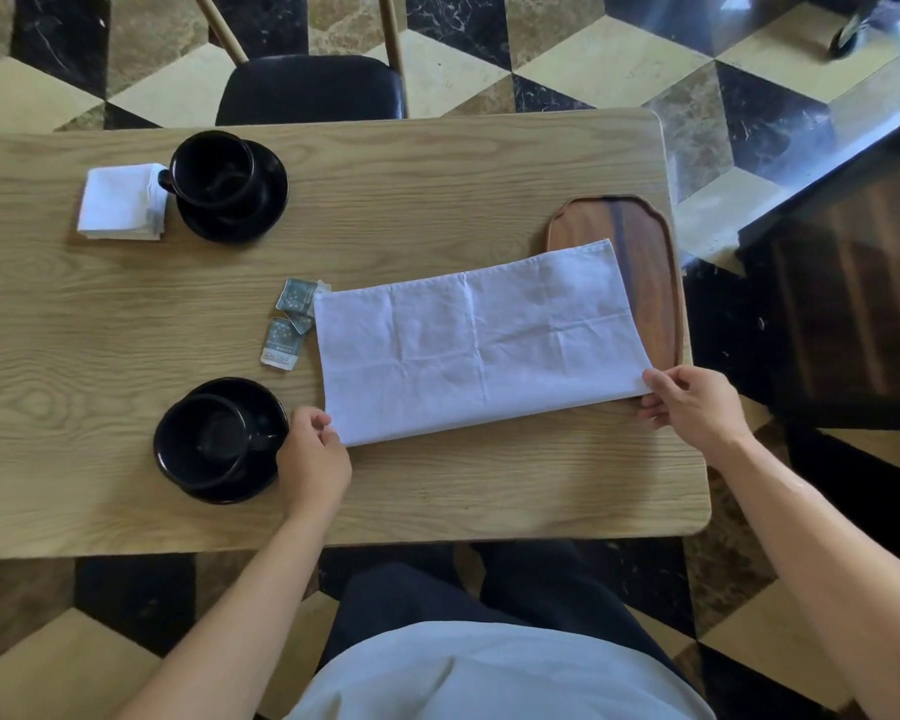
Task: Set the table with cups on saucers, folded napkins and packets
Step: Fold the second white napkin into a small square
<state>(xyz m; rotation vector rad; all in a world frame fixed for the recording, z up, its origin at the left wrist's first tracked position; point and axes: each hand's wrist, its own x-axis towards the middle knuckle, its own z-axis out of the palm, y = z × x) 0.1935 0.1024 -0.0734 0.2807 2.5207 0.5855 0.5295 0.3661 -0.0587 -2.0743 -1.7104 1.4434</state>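
Both hands pinching near corners of napkin (pixel 476 340): left (pixel 315 454), right (pixel 689 407); far edge overlapping tray (pixel 640 236); bare tabletop (pixel 489 491) nearside

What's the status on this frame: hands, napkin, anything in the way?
Left hand and right hand pinch near corners of half-folded napkin. Napkin overlaps wooden tray; packets at its left edge. Near cup beside left hand.

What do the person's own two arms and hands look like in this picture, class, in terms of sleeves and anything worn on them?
Both forearms are bare up to the picture's lower edge; no sleeve shows. The left hand and the right hand wear no glove, and no ring, watch or bracelet shows. Between the arms appear a pale grey top and dark navy trousers.
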